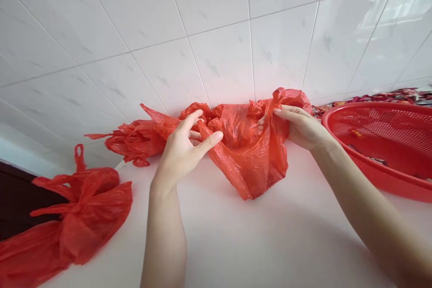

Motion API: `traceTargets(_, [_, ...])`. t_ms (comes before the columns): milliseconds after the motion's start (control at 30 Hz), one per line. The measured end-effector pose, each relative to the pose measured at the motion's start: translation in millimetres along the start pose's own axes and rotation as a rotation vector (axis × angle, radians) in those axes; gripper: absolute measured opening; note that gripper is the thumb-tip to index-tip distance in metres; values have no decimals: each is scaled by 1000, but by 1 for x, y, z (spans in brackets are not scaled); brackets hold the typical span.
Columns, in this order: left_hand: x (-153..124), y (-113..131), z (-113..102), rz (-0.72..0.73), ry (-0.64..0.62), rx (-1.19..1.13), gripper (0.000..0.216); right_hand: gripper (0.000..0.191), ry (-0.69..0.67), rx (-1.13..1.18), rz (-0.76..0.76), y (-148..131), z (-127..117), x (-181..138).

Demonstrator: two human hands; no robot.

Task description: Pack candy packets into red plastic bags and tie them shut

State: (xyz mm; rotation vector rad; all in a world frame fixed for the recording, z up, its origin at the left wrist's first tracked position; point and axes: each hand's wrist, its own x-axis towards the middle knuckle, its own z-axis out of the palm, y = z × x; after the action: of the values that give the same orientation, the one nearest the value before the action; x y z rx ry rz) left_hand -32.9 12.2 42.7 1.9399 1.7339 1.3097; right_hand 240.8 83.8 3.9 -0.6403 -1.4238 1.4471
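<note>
A red plastic bag (251,162) hangs spread between my hands, its lower corner just over the white tabletop (236,243). My right hand (303,128) grips the bag's right handle, the thumb in front and fingertips showing behind the thin plastic. At the bag's left upper edge is my left hand (184,148), its thumb and index finger stretched wide apart. That edge rises between thumb and fingers; the other fingertips are partly hidden. Behind and left of this hand lie more crumpled red bags (135,139) against the wall.
A red perforated basket (378,184) with small items inside stands at the right. Patterned red wrappers or cloth (384,98) lie behind it. A knotted red bag (87,216) sits at the table's left edge. White tiled wall (216,54) rises behind.
</note>
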Motion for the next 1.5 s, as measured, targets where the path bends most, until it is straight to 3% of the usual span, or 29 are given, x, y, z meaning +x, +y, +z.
traceTargets(67, [0,-2,-2,-49,-108,42,73,27,18,-40,1,-1,-1,0])
traceTargets(167, [1,-5,-3,-44,-289,48,46,28,46,-53,6,-1,-1,0])
traceTargets(267, [2,-7,-2,26,-364,-29,31,29,57,-49,12,-1,-1,0])
traceTargets(600, [3,-3,0,19,-264,-199,37,27,48,7,25,0,-2,0])
traceTargets(800, [0,2,4,89,-176,-278,31,27,72,-28,38,1,-2,0])
traceTargets(933, [1,1,7,80,-200,-262,30,33,80,-125,21,5,-3,0])
traceTargets(1067, [3,-1,8,73,-214,-210,31,43,-11,-279,40,6,-6,-2])
traceTargets(1200, [4,-1,9,81,-217,-204,31,37,-56,-350,131,8,-9,-1])
traceTargets(1367, [4,-2,6,68,-266,-172,32,31,26,-339,154,15,-13,3])
traceTargets(1500, [2,-12,-1,39,-401,-79,42,28,93,-348,160,17,-18,4])
